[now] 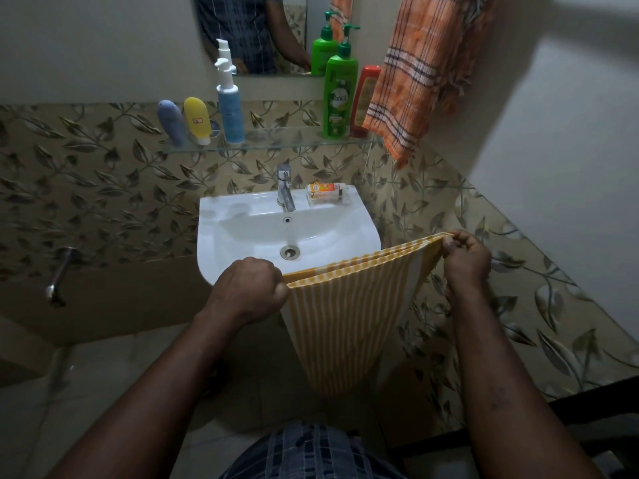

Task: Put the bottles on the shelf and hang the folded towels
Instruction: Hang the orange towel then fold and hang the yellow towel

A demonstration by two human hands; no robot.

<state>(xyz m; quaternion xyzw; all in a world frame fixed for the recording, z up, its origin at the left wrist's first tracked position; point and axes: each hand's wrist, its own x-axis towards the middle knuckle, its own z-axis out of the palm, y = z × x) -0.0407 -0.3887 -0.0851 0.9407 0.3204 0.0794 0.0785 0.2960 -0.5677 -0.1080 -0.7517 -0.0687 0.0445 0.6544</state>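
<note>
A folded yellow-and-white striped towel hangs in front of the white sink, stretched between my hands. My left hand grips its left top corner in a fist. My right hand pinches the right top corner. On the glass shelf stand a grey-blue tube, a yellow tube, a white-and-blue pump bottle, a green pump bottle and a red bottle. An orange checked towel hangs at the upper right, partly covering the red bottle.
A chrome tap and a small orange packet sit on the sink's back rim. A mirror hangs above the shelf. A metal wall tap sticks out at the left. A white wall stands at the right.
</note>
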